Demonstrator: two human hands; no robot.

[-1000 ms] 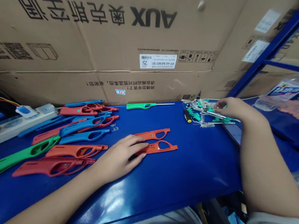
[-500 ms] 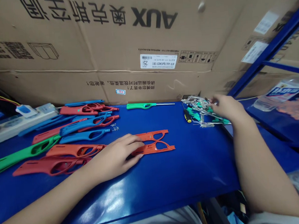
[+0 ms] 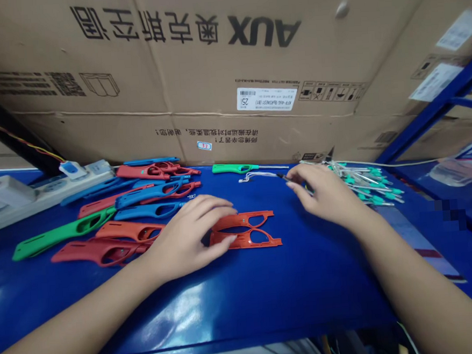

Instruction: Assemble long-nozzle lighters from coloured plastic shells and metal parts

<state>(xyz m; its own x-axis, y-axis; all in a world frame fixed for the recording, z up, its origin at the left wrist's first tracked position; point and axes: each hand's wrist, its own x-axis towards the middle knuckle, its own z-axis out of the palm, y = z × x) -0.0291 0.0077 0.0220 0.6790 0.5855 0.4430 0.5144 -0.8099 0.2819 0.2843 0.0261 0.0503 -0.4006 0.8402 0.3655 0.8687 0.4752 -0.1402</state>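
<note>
In the head view, two orange lighter shell halves (image 3: 260,242) lie side by side on the blue table (image 3: 236,301), finger loops pointing right. My left hand (image 3: 191,236) hovers over their left ends, with thumb and fingers apart and curved; whether it touches them I cannot tell. My right hand (image 3: 321,190) pinches a small black part with a white wire (image 3: 262,174) trailing left. Right behind this hand is a pile of metal rods with green parts (image 3: 376,183). At the back lies a green lighter with a metal rod (image 3: 235,168).
Several red, blue, orange and green lighter shells (image 3: 148,196) are heaped at the left, by a white power strip (image 3: 47,193) with plugs. A large cardboard box (image 3: 198,93) walls off the back. A blue metal frame (image 3: 425,104) rises at the right.
My right hand has come left from the pile and now carries the small black part with its white wire. My left hand's fingers have lifted and spread. The view has shifted slightly.
</note>
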